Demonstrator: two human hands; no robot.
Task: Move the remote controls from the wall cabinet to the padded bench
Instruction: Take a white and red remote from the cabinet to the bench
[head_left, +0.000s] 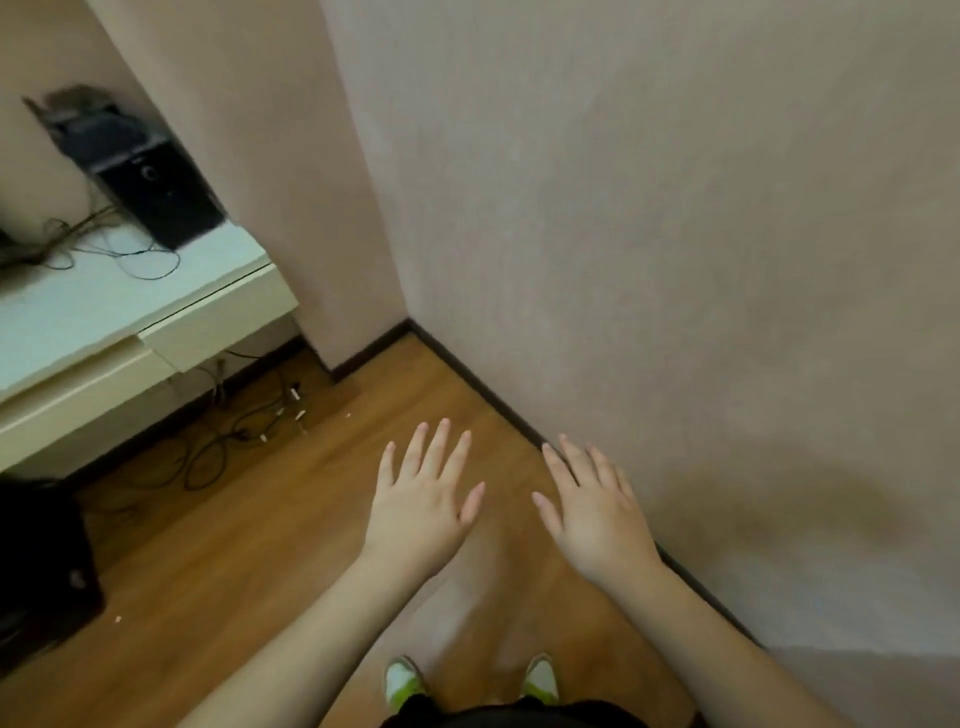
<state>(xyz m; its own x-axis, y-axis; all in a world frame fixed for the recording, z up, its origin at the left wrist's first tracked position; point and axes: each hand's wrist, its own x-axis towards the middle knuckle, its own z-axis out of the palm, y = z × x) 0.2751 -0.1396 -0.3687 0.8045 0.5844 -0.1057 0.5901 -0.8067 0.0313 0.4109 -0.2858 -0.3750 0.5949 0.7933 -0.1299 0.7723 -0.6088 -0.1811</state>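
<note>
Hands empty, no remote controls in view

Left hand (423, 501) and right hand (592, 512) hover palm-down at lower centre of the frame, fingers spread wide and holding nothing, above the wooden floor (218, 561). That flat, open posture suggests hands kept free between carries, or readied before a first reach. The person faces a wall corner (410, 322). No remote controls are visible, and no padded bench can be made out. A white cabinet (104, 322) juts from the wall at left of the frame, bearing a black box (156, 192) and loose cables (104, 249); whether this is the wall cabinet named in the task cannot be told.
</note>
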